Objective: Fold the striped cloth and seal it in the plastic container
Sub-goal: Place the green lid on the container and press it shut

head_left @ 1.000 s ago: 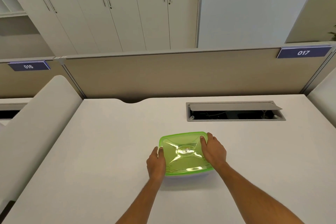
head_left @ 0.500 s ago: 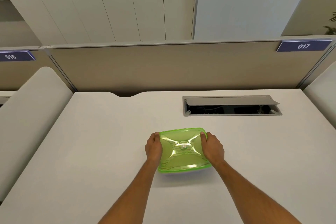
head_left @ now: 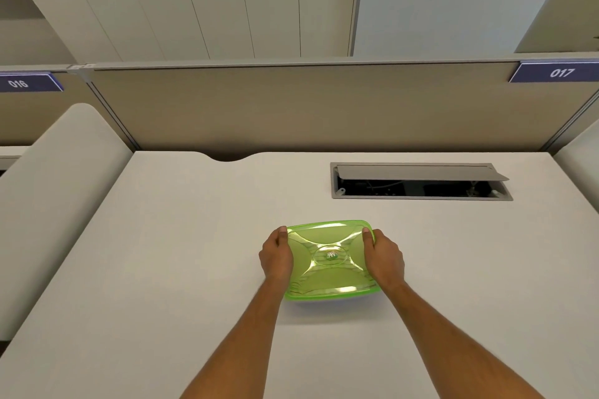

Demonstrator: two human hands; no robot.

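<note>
Reaching forward from the near edge of the pale grey desk (head_left: 162,269), two bare forearms lead to the hands. The left hand (head_left: 276,256) grips the left rim of the translucent green plastic lid (head_left: 327,261), thumb on top and fingers curled down the side; the right hand (head_left: 384,257) grips the right rim the same way. Under the lid sits the plastic container (head_left: 324,301), of which only a thin pale edge shows at the front. Faint stripes show through the green plastic, so the striped cloth (head_left: 299,287) seems already folded and inside. Judging from this, the task is near its end: what remains is pressing the lid down all round, and I cannot tell whether it has snapped shut. Beyond lie an open grey cable hatch (head_left: 418,181), a beige partition (head_left: 291,107) and white cupboards (head_left: 194,0).
</note>
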